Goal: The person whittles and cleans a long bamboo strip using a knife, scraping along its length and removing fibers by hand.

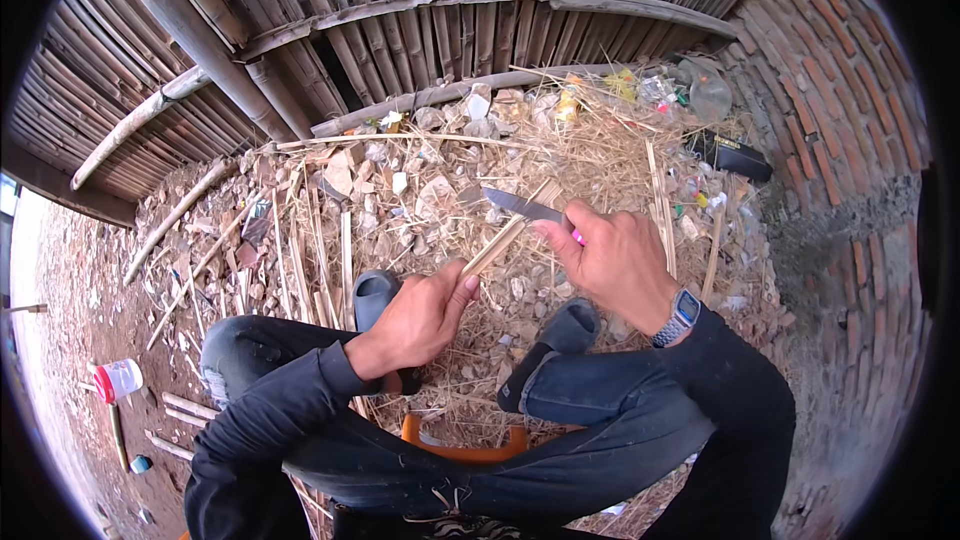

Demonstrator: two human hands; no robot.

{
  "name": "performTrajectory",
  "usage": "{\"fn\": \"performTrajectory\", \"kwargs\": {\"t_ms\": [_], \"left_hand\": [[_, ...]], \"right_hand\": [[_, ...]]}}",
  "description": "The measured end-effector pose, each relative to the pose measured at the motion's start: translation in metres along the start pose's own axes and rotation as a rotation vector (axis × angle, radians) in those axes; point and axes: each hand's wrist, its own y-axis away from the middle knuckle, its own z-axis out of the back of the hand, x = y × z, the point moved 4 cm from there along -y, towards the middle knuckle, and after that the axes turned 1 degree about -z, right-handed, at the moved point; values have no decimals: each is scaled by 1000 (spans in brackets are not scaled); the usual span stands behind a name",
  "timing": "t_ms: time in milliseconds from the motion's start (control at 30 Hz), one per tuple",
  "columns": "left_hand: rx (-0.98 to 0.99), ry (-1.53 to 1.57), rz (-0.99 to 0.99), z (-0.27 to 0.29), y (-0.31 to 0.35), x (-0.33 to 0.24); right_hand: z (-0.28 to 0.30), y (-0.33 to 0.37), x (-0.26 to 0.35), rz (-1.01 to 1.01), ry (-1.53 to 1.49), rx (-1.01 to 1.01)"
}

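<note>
My left hand is closed around the lower end of a split bamboo strip, which slants up and away to the right. In my right hand is a knife with a pink handle mostly hidden by the fingers. Its grey blade points left and crosses the strip near the upper end; whether the edge bites into the bamboo cannot be made out. A digital watch with a metal band sits on my right wrist.
A bamboo wall stands ahead, a brick wall to the right. Stones, straw and loose bamboo strips cover the ground. An orange stool is under me. A white cup with a red rim lies left; a black case lies far right.
</note>
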Motion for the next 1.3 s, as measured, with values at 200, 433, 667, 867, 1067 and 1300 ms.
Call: {"fn": "performTrajectory", "kwargs": {"t_ms": [200,433,667,867,1067,1300], "left_hand": [[-49,58,-57,5,-1,-24],[-40,3,-92,18,39,-2],[-56,-12,-58,4,19,-1],[-86,-9,-110,3,12,-23],[-185,8,-203,-6,15,-10],[-265,-54,-199,1,12,-16]], "right_hand": [[20,0,-7,96,205,-278],[74,25,-96,-427,194,-415],[73,27,-9,-201,-264,-252],[43,35,49,-47,-262,56],[11,30,32,-34,-108,2],[10,21,11,48,161,-174]]}}
